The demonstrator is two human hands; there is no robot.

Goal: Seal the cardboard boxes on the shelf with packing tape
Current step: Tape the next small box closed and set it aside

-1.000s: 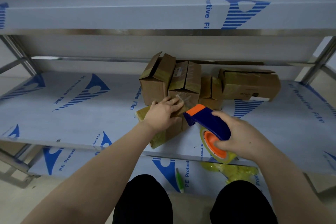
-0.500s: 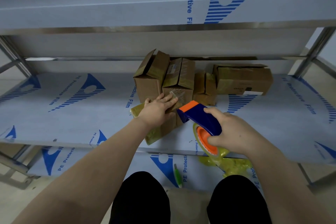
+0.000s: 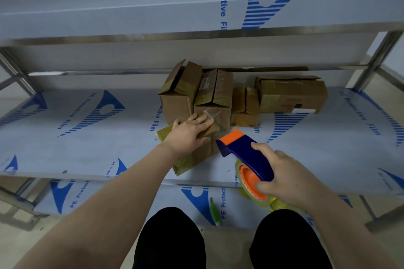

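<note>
While the left hand [image 3: 189, 133] lies flat, fingers straight, on the front cardboard box [image 3: 190, 160] at frame centre, hiding its top, the right hand [image 3: 293, 181] grasps the tape dispenser [image 3: 242, 153], partly covering its roll.

2 bare arms come in from below, 1 on each side. The left hand [image 3: 188, 134] and the right hand [image 3: 290, 181] are bare too. Under them are 2 legs in black trousers [image 3: 170, 242]. The black cloth looks plain and smooth, with round shapes where the knees are.
</note>
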